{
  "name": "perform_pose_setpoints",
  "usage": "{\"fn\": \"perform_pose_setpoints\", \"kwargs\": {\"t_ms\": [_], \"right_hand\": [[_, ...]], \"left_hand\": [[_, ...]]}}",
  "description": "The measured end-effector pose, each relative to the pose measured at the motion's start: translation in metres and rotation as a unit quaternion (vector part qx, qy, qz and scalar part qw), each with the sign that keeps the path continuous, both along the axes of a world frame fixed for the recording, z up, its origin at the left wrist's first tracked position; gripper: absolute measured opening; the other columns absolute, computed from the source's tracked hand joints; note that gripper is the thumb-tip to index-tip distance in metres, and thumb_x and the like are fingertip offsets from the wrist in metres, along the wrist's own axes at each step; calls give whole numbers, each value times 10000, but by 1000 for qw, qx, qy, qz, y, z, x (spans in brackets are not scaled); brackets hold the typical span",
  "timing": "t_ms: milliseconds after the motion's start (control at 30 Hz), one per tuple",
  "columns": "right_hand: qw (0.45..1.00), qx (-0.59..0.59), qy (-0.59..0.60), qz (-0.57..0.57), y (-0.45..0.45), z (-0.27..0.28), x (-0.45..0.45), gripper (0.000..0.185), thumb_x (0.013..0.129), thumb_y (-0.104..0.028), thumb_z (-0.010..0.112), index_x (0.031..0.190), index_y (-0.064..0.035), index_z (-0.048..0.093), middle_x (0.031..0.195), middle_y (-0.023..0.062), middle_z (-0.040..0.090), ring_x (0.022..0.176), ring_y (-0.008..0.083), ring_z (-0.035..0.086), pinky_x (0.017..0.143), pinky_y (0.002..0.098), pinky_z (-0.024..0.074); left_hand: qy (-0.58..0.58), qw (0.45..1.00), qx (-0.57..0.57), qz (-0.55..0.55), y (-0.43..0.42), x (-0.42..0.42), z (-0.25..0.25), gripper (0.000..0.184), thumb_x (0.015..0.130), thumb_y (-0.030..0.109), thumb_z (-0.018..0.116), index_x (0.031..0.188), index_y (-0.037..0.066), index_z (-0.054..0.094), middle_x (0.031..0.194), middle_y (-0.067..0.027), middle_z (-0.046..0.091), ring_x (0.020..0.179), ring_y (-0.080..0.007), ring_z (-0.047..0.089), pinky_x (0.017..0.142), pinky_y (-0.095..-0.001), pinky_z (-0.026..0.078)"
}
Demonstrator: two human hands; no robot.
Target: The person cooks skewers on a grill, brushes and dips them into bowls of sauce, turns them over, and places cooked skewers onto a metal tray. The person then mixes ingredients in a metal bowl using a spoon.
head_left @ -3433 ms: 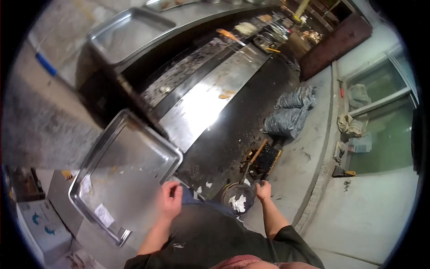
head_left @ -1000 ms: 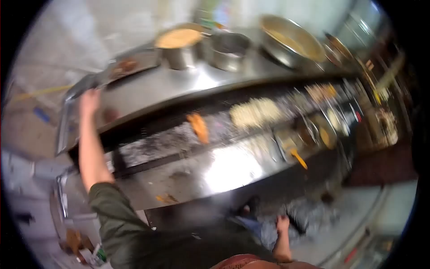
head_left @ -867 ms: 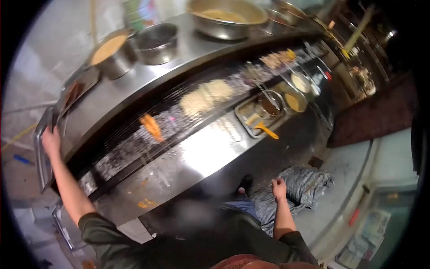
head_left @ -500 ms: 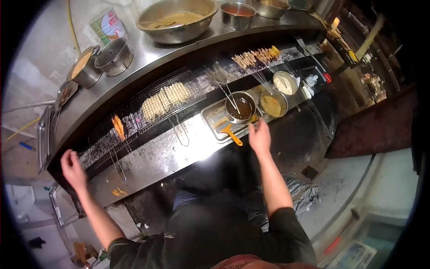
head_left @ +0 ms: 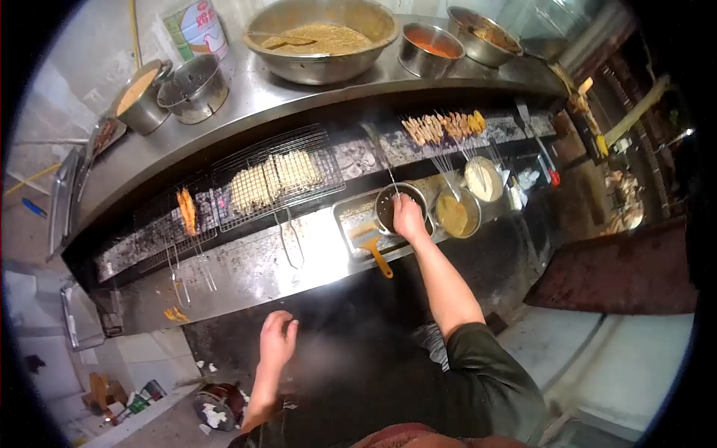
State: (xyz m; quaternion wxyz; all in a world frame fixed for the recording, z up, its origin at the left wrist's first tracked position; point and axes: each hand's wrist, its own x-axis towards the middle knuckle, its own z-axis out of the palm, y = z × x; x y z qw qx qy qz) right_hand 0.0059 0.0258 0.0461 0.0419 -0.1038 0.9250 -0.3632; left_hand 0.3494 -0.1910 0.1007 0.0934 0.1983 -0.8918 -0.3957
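Note:
My right hand [head_left: 408,216] is closed over the dark-sauce pot [head_left: 388,212], gripping a long thin metal utensil [head_left: 386,160]. The utensil's far end reaches over the charcoal; its exact kind is unclear. The pot stands in a metal tray [head_left: 345,216], along with a yellow-handled brush [head_left: 378,256]. My left hand [head_left: 278,337] is in front of the counter, loosely bent and holding nothing, thumb apart. Pale food in a wire grill basket [head_left: 276,179] lies over the coals, with orange skewered food [head_left: 187,212] to its left.
Two pots, one of yellowish sauce [head_left: 452,215] and one of white sauce [head_left: 483,179], stand right of the tray. Several meat skewers [head_left: 441,128] lie on the grill behind. On the back shelf are a big bowl [head_left: 321,69], a red-sauce pot [head_left: 431,61] and a tin [head_left: 196,31].
My right hand has moved left to the dark-sauce pot and taken hold of the metal utensil. My left hand has swung right, from the grill's left end to before my body. The view has shifted.

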Motion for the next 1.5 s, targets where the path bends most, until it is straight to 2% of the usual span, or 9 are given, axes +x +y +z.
{"fn": "perform_pose_setpoints", "kwargs": {"t_ms": [33, 100, 167, 433, 600, 733, 900, 1300, 1500], "right_hand": [[989, -80, 108, 62, 1, -7, -5, 280, 931, -254, 459, 992, 2, 553, 774, 173, 626, 670, 342, 613, 576, 406, 462], [877, -368, -308, -37, -4, 6, -8, 241, 953, -227, 441, 986, -12, 545, 598, 7, 474, 457, 140, 441, 425, 274, 345], [777, -488, -395, -38, -8, 9, -11, 198, 965, -188, 426, 996, -25, 533, 592, -70, 300, 456, 30, 238, 407, 194, 213], [697, -516, -493, -61, 0, -10, -20, 166, 896, -169, 516, 998, -70, 603, 624, -23, 413, 487, 94, 344, 445, 248, 274], [803, -412, -428, -36, 10, -15, -27, 288, 890, -237, 517, 1076, -29, 589, 760, 60, 578, 646, 187, 556, 570, 308, 435], [973, -182, -127, 55, 49, -10, -13, 361, 887, -243, 527, 1127, 26, 551, 1042, 209, 622, 952, 306, 611, 805, 383, 482], [943, -200, -142, 223, 126, -12, 6, 305, 848, -145, 618, 1086, 32, 548, 864, 161, 652, 756, 207, 641, 690, 303, 497], [961, -59, -87, 257, 178, 8, -34, 365, 861, -267, 558, 1136, -27, 555, 953, 178, 643, 805, 310, 641, 724, 395, 508], [872, 168, -174, 426, 115, 13, 16, 586, 866, -435, 504, 1314, -78, 381, 1040, 223, 612, 932, 380, 608, 808, 470, 482]], "left_hand": [[-2, 1000, 15, -11, 5, -11, -6, 131, 774, 60, 652, 871, -15, 605, 927, -147, 602, 847, -305, 601, 748, -352, 492], [0, 996, 77, -46, 17, -34, -3, 151, 779, 47, 662, 908, -11, 609, 939, -149, 609, 810, -284, 619, 674, -315, 498], [11, 993, 95, -73, 25, -52, -6, 137, 788, 65, 659, 898, -3, 613, 914, -130, 600, 767, -271, 614, 655, -307, 504], [-27, 989, 118, -88, 43, -104, -6, 107, 805, 77, 636, 876, 3, 608, 846, -127, 594, 739, -272, 600, 642, -322, 480], [-53, 990, 127, -37, 81, -156, -21, 152, 827, 150, 631, 901, 17, 623, 766, -130, 598, 711, -255, 595, 658, -331, 476], [-74, 961, 267, 21, 116, -231, -44, 286, 896, 244, 567, 1017, -12, 604, 874, -99, 651, 785, -143, 594, 726, -286, 471], [3, 801, 557, 220, 164, -328, -52, 235, 939, 242, 500, 987, 21, 565, 820, -41, 599, 671, -100, 544, 593, -232, 444], [55, 809, 518, 272, 176, -346, -77, 184, 965, 232, 448, 985, 72, 538, 647, -25, 563, 492, -113, 470, 463, -236, 378], [0, 855, 459, 242, 161, -329, -73, 245, 937, 249, 512, 1064, 40, 532, 888, -66, 612, 737, -144, 592, 638, -255, 479]]}}
